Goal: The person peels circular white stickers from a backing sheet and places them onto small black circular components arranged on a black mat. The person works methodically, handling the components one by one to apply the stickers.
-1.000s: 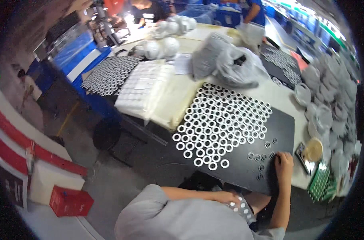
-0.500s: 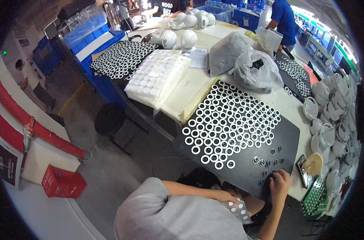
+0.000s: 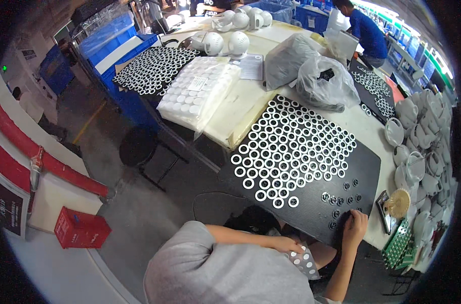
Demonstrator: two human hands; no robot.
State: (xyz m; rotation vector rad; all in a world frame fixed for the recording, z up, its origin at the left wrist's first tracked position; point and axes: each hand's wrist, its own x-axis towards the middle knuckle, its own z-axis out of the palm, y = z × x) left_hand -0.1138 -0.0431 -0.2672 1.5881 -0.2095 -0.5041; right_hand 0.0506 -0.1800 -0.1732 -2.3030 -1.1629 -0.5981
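Observation:
My left hand [image 3: 290, 245] is low in front of me, its fingers closed on the edge of a grey sheet of white round stickers [image 3: 305, 262]. On the right side of a black board [image 3: 311, 215], my right hand [image 3: 356, 227] rests with its fingers curled down. Whatever its fingertips may hold is hidden. Just beyond them lie several small black round parts [image 3: 340, 201], with another black part [image 3: 334, 225] to their left. Many white rings with dark centres [image 3: 278, 164] cover the far and left parts of the board.
Grey plastic bags [image 3: 319, 76] and a wrapped pack of white discs [image 3: 190, 96] lie beyond the board. White shells [image 3: 423, 152] are heaped at the right, near a green rack [image 3: 398, 248]. A stool [image 3: 139, 147] stands left; a co-worker in blue [image 3: 365, 33] bends at the far right.
My right hand has shifted slightly away from me, and a black part now shows by its fingertips. My left hand stays on the sheet. The far co-worker has leaned lower.

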